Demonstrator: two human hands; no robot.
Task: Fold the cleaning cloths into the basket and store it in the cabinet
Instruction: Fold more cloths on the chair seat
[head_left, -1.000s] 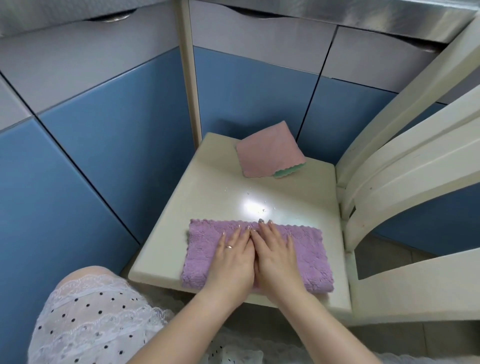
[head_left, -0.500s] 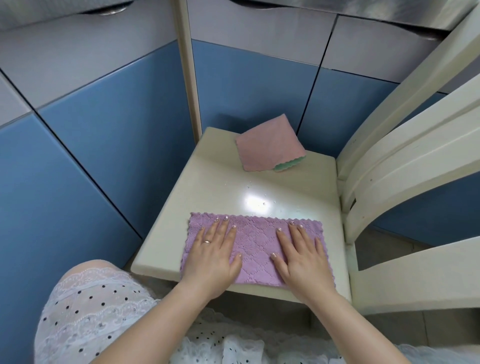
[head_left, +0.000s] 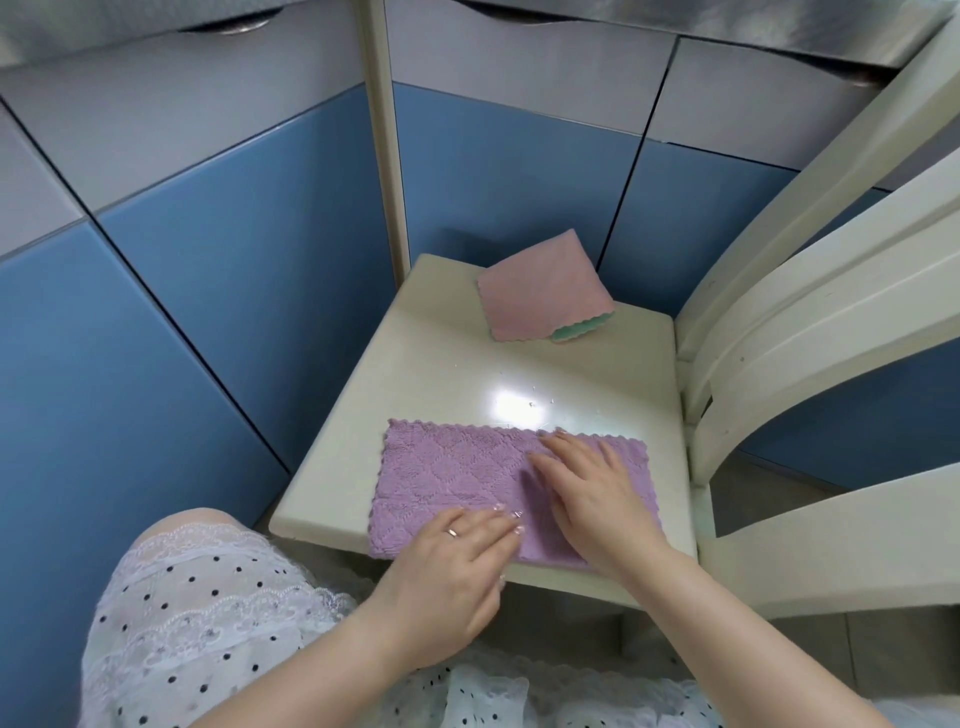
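A purple cleaning cloth (head_left: 452, 478), folded into a long rectangle, lies flat at the near edge of a cream chair seat (head_left: 431, 374). My right hand (head_left: 592, 493) rests flat on its right half, fingers pointing left. My left hand (head_left: 457, 561) lies over the cloth's near edge, fingertips touching the fabric, a ring on one finger. At the seat's far corner lies a folded pink cloth (head_left: 540, 288) on top of a green cloth (head_left: 579, 330) whose edge peeks out. No basket is in view.
The cream chair back (head_left: 810, 322) rises at the right. Blue and grey cabinet doors (head_left: 218, 291) stand close behind and to the left of the seat. A cream vertical post (head_left: 387, 156) stands at the corner. My knee in a dotted white dress (head_left: 208, 597) is at the lower left.
My hands spread apart over the purple cloth, then drew together again: the left slid back to the near edge and the right turned to lie across the right half.
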